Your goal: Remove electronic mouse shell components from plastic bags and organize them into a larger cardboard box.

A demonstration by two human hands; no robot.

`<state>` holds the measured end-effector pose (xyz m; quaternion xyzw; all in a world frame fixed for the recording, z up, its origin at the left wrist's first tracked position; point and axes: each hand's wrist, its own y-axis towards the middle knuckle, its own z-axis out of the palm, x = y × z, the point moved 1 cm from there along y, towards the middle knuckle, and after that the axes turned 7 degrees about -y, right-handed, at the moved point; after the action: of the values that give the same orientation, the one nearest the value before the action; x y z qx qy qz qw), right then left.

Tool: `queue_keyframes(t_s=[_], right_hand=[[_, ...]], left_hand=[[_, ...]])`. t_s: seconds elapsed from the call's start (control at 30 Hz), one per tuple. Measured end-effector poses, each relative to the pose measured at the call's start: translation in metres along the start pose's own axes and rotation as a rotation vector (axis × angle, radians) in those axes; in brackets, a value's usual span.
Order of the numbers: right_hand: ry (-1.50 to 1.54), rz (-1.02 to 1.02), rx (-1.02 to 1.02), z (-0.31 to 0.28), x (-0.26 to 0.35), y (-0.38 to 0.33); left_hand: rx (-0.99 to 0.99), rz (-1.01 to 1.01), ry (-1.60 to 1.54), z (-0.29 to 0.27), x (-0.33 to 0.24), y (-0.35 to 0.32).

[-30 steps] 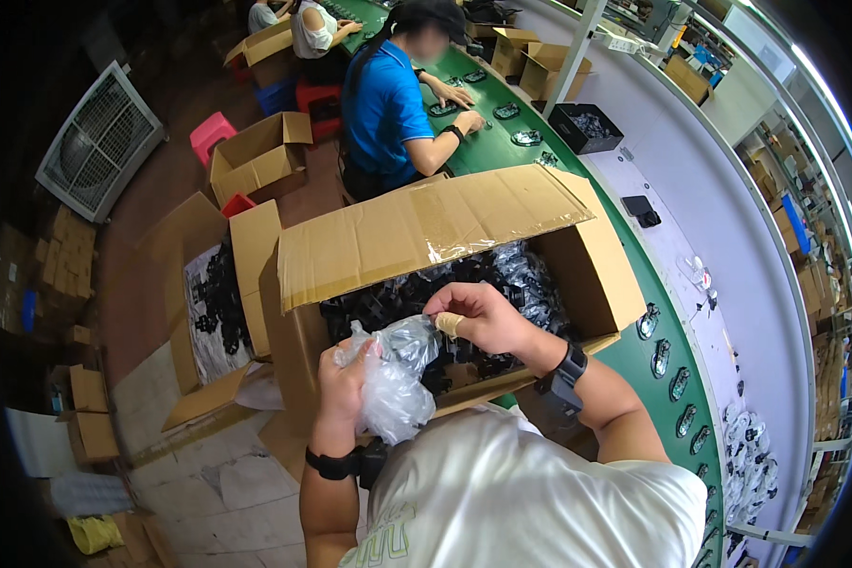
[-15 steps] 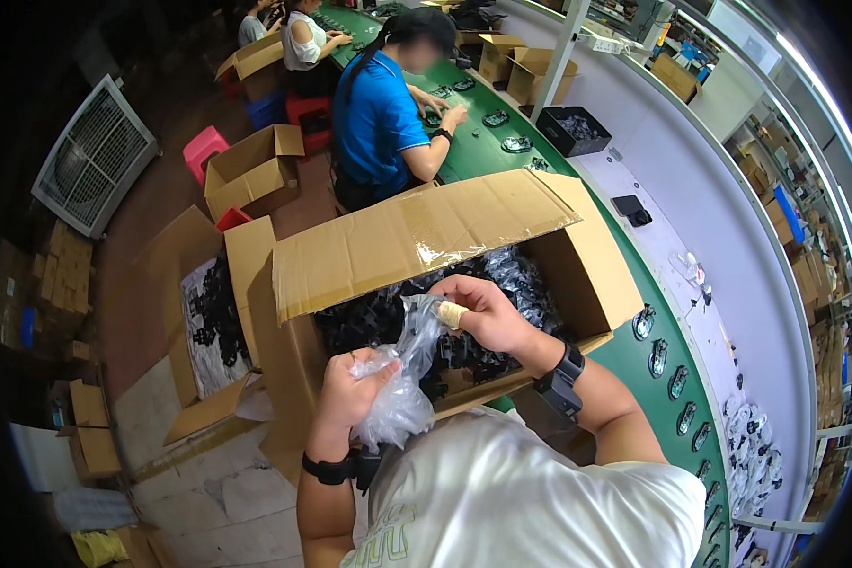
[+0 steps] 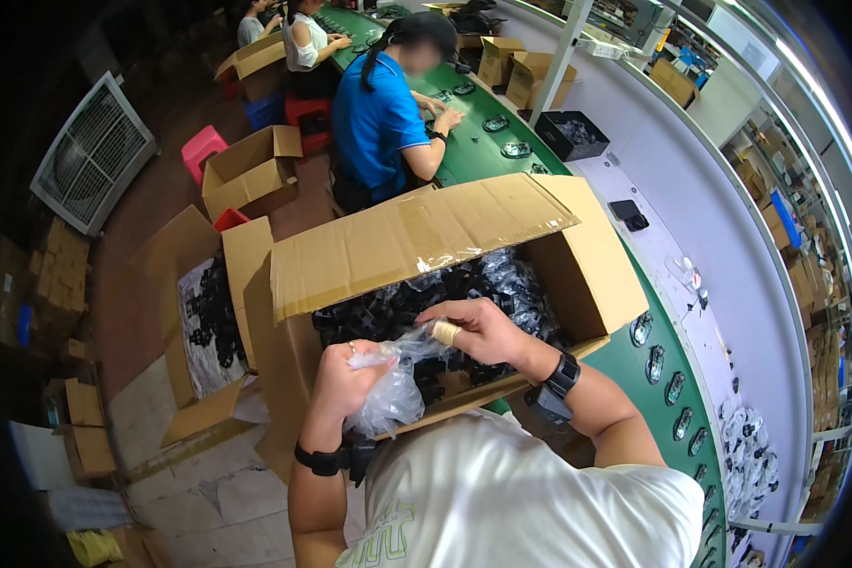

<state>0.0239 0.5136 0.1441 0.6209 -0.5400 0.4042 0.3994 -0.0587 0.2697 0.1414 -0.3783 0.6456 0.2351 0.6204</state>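
A crumpled clear plastic bag (image 3: 388, 402) is stretched between two hands above the near edge of an open cardboard box (image 3: 398, 251). The left hand (image 3: 344, 381) is closed around the bunched part of the bag, the rest of which bulges out below. The right hand (image 3: 483, 333), with a beige wrap (image 3: 445, 332) on one finger, pinches the other end between thumb and fingertips. Inside the box lie black parts (image 3: 488, 275), some in clear plastic. Beyond it, a person in blue (image 3: 377, 123) works at a green belt (image 3: 625, 374).
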Motion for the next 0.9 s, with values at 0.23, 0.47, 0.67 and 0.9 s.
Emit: queue_keyframes(t_s=[0.23,0.47,0.67,0.9], right_hand=[[-0.173,-0.033,0.023,-0.008,-0.005,0.007],[-0.576,-0.161,0.117,-0.019,0.014,0.015],[-0.688,-0.391,-0.153,-0.014,0.018,0.016],[-0.633,-0.290,-0.212,-0.017,0.038,0.008]], left_hand=[[0.084,0.187,0.155,-0.003,0.002,-0.003],[0.098,0.333,0.605,0.004,-0.020,-0.003],[0.110,0.208,0.872,0.002,-0.034,0.001],[-0.043,0.377,0.632,0.003,-0.037,0.004]])
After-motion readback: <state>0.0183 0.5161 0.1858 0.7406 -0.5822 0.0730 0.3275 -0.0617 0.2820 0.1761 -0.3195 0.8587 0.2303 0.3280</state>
